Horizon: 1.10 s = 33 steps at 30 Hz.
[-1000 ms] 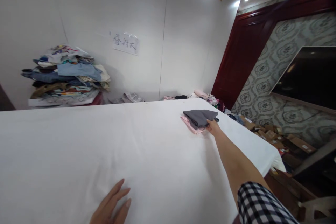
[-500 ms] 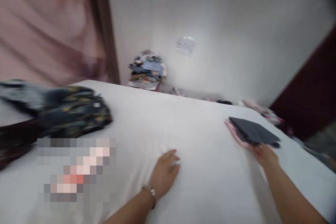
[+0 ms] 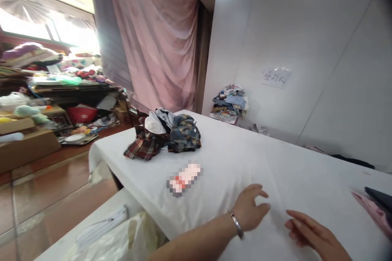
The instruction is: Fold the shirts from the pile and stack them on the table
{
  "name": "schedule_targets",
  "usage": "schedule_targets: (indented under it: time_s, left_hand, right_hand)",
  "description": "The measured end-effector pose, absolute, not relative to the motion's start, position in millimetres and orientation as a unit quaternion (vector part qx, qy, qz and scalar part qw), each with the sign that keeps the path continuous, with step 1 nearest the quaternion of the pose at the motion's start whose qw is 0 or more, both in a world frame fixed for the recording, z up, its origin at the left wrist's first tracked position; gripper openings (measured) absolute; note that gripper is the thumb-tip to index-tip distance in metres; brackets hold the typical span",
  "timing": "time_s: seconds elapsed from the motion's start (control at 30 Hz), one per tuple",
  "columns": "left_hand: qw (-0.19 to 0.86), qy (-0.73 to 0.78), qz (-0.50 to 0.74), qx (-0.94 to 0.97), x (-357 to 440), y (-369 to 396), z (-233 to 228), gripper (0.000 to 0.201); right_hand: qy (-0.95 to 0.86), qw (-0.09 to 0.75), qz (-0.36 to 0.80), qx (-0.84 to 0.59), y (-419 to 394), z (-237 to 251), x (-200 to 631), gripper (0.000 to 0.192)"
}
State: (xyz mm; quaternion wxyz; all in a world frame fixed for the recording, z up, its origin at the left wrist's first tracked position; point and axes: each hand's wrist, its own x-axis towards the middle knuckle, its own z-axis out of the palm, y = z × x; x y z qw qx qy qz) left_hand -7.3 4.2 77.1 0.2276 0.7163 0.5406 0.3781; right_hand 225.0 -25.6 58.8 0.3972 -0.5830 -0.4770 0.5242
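Over the white cloth of the table (image 3: 214, 208), my left hand (image 3: 251, 207) has its thumb and fingers apart and holds nothing. My right hand (image 3: 312, 230) is just to its right, fingers loosely stretched, also without anything in it. At the right edge lies a dark folded garment (image 3: 381, 200) on top of a pink folded garment (image 3: 369, 210), partly cut off by the view. Farther left sits a heap of loose clothes with a blue patterned shirt (image 3: 184, 132), a plaid shirt (image 3: 143, 142) and a white piece (image 3: 155, 123).
A blurred-out flat object (image 3: 185, 178) lies between the heap and my left hand. Stacked clothes (image 3: 230, 102) stand by the wall beyond the table. Below the table's left edge, a plastic bag (image 3: 122, 238) rests on a white surface. A pink curtain (image 3: 162, 40) hangs behind.
My right hand has let go of the folded garments and come left, close to my left hand. The view has swung left, bringing the clothes heap and the cluttered room into sight.
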Motion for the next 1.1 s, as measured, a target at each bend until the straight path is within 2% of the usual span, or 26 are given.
schedule_targets:
  time_s: [0.1,0.17,0.3,0.47,0.67,0.9,1.1]
  left_hand:
    - [0.181,0.511,0.414,0.732,-59,31,113,0.028]
    - [0.063,0.603,0.394,0.691,-110,57,137,0.03]
    - [-0.024,0.724,0.391,0.567,-216,103,171,0.044]
    - [-0.019,0.824,0.336,0.456,-287,129,169,0.052]
    - [0.027,0.833,0.285,0.474,-291,150,157,0.026]
    - [-0.018,0.819,0.269,0.507,-265,172,194,0.027]
    - [-0.044,0.787,0.248,0.562,-233,174,223,0.026]
  right_hand:
    - [-0.56,0.375,0.499,-0.544,-20,45,199,0.046]
    - [-0.576,0.381,0.471,-0.549,-16,30,190,0.045]
    - [-0.577,0.404,0.431,-0.564,-9,7,188,0.045]
    - [-0.578,0.398,0.423,-0.573,-6,5,187,0.044]
    - [-0.582,0.403,0.418,-0.568,-11,25,178,0.046]
    - [-0.539,0.443,0.453,-0.555,-17,30,172,0.038]
    - [-0.536,0.415,0.505,-0.534,-16,33,178,0.038]
